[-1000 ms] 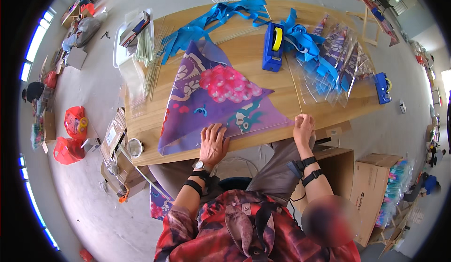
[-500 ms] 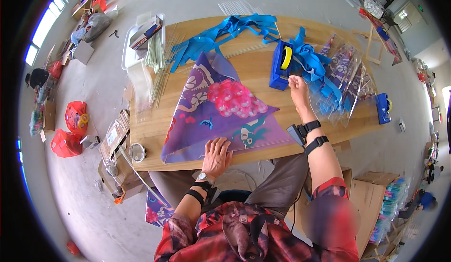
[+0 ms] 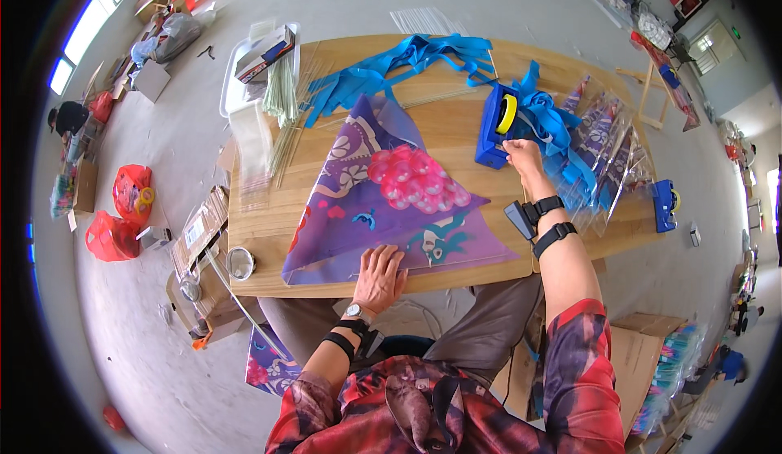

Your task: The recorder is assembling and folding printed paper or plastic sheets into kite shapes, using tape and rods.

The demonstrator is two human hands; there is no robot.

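our left hand loosely spread, flat over purple fabric on the wooden table, our right hand pinched at a blue tape dispenser, its hold we cannot tell

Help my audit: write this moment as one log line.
left hand: palm-down on purple fabric; right hand: at blue tape dispenser; yellow tape: in dispenser

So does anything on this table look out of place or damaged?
Nothing looks clearly spilled or damaged, but the blue ribbon beside the tape dispenser at the right hand looks untidy: it is bunched in loose tangles, while the purple fabric lies spread out.
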